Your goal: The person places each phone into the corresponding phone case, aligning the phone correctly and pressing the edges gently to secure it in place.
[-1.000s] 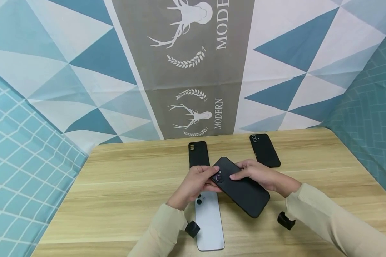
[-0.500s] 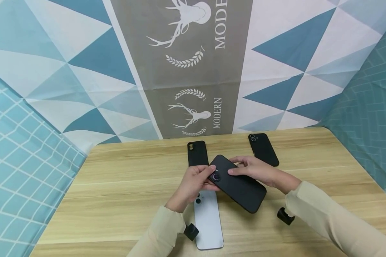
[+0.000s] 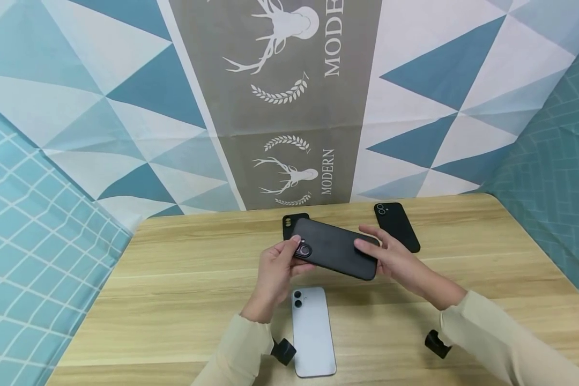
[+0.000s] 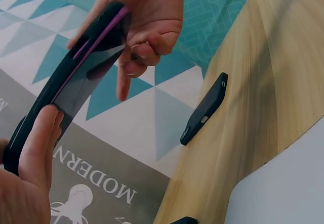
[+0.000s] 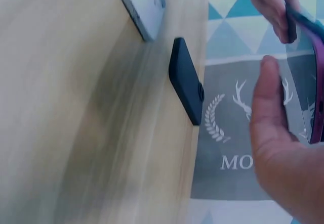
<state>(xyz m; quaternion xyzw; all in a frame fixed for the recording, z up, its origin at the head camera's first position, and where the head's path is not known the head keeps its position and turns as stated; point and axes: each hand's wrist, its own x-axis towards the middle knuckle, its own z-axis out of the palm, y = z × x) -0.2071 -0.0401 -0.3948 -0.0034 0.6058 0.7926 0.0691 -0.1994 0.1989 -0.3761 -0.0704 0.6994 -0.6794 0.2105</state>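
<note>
In the head view, the dark phone (image 3: 330, 241) is raised over the wooden table (image 3: 173, 284), its back towards the camera and its long axis running roughly from 10 to 4 o'clock. The left hand (image 3: 275, 268), at its 9 o'clock, pinches the camera end, thumb on the back beside the lens area and fingers beneath. The right hand (image 3: 391, 257), at its 3 o'clock, holds the opposite end with its thumb laid across the back; whether all of its other fingers touch the phone, I cannot tell. Both wrist views show a purple strip along the phone's side and a glossy, reflecting face.

Measured from that phone, a white phone (image 3: 314, 335) with 2 dark lenses lies between 6 and 7 o'clock, well apart from the raised phone. At 10 o'clock, partly hidden behind it, is a black case (image 3: 289, 233) with 2 round openings. At 2 o'clock, near the right hand, lies a black slab (image 3: 400, 230) with 2 rings at its upper end. Cream sleeves (image 3: 502, 332) cover the forearms. Behind the table, at 12 o'clock, hangs a patterned cloth (image 3: 415, 80).
</note>
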